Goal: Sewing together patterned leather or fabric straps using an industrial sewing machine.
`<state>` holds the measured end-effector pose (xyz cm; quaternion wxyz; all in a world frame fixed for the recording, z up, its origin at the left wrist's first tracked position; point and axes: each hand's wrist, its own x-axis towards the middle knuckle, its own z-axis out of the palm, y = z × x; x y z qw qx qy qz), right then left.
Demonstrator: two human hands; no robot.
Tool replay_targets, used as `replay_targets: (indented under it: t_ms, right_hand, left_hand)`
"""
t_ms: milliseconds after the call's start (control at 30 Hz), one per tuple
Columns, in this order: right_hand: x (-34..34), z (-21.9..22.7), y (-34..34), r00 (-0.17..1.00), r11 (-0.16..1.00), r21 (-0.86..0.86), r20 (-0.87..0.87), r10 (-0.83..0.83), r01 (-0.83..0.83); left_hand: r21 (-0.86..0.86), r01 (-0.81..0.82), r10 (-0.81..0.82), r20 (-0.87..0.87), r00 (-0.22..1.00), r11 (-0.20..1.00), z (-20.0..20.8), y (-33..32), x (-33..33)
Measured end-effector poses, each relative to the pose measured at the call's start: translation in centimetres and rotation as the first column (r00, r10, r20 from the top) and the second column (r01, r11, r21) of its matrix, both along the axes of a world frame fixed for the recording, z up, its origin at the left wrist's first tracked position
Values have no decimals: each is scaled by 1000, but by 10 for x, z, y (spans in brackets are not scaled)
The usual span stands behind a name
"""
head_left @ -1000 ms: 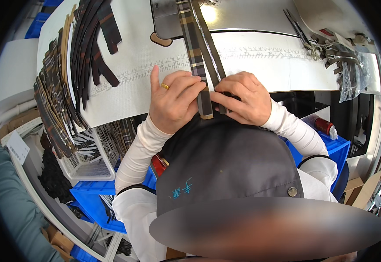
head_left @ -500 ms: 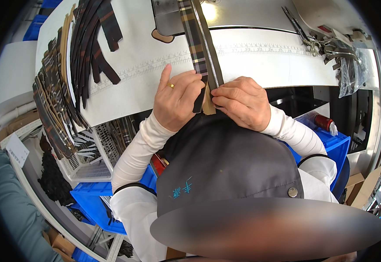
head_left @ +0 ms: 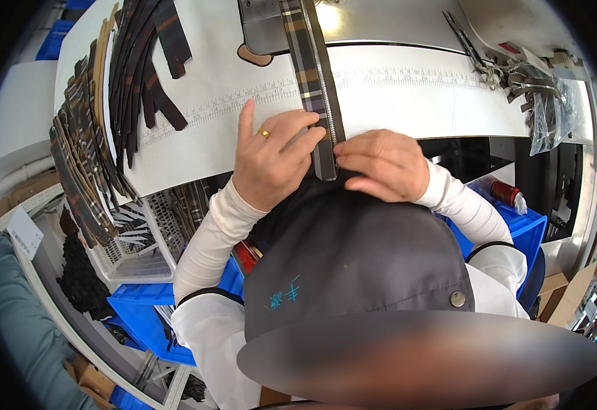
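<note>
Brown-and-grey plaid cloth strip (head_left: pixel 303 65) is laid lengthwise across the near edge of the white table (head_left: pixel 414 113), its lower end hanging past that edge, above the dark apron (head_left: pixel 360 260). Along its right side a zipper (head_left: pixel 324 75) with silver teeth on dark tape is set, running nearly parallel to it. On the strip, near its lower end, two fingertips of the left hand (head_left: pixel 271 157) are rested; the little finger is raised and spread away, and a gold ring (head_left: pixel 263 133) is worn on the finger next to it. The left thumb is hidden, so whether the strip is pinched cannot be told. By the fingertips of the right hand (head_left: pixel 384 164), held close together, the zipper's right edge is touched; the thumb is seen lower down, and a pinch cannot be confirmed. Above the left hand, a grey metal plate (head_left: pixel 264 34) is set in the tabletop. Dark strips (head_left: pixel 131 75) and plaid strips (head_left: pixel 79 147) are heaped at the left, partly over the table edge, near a white basket (head_left: pixel 134 270). At the far right, a clear plastic bag (head_left: pixel 551 130) is noted; below it, a red can (head_left: pixel 505 192) is seen beside a blue crate (head_left: pixel 525 229).
</note>
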<state>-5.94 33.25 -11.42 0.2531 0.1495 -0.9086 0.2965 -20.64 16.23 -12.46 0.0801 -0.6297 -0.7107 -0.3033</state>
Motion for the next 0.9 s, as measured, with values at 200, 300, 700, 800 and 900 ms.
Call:
replay_targets:
  t_ms: [200,300,700,800,900]
  right_hand:
    - [-12,7,12,985,971,225,130,-112,80]
    - [-8,6,15,984,978,203,165,-70,35]
    - [-15,6,15,990,986,168,140,-27,3]
    - [-16,5,17,990,988,152,137,-23,2]
    - [-18,4,17,990,992,127,142,-10,-9]
  left_hand:
    - [-44,22,-22,-8,1000,999,9,2,-5]
    - [-73,56,-49,85,995,996,12,3,-13]
    - [-28,-109,100,-213,972,994,8,85,-113]
    - [-91,-78,61,-171,983,993,11,94,-115]
    - [-60,81,-86,-88,992,995,12,107,-118]
